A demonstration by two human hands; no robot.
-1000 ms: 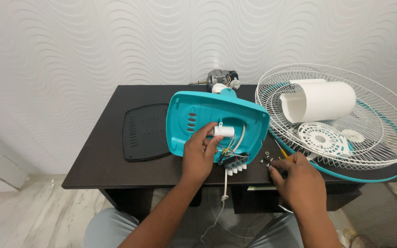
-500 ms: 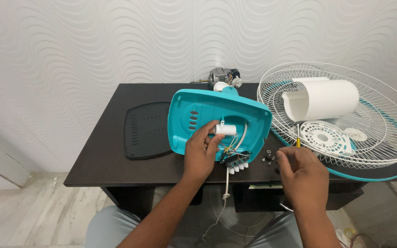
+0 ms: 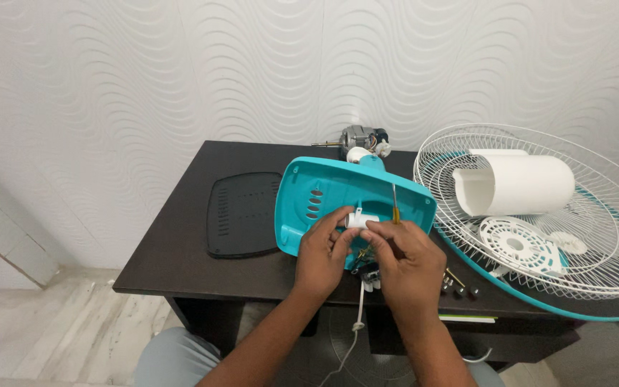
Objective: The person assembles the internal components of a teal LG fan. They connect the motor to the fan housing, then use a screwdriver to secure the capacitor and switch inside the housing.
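A teal fan base shell [image 3: 338,192] lies upside down on the dark table [image 3: 180,251], its inside facing me. My left hand [image 3: 322,252] pinches a small white cylindrical part [image 3: 362,219] inside the shell. My right hand [image 3: 404,264] is beside it, holding a thin screwdriver with a yellow shaft [image 3: 395,204] that points upward. Wires and a white cord [image 3: 360,308] hang from the shell's near edge, partly hidden by my hands.
A black perforated cover plate [image 3: 241,213] lies left of the shell. A fan motor [image 3: 358,139] sits at the back. At the right, a white wire fan grille [image 3: 539,215] holds a white cylinder housing [image 3: 514,185] and a round white disc [image 3: 517,244]. Small screws [image 3: 460,289] lie near the table's front edge.
My right hand moved left from the table's front edge by the screws to the shell, carrying the screwdriver. My left hand stayed on the white part.
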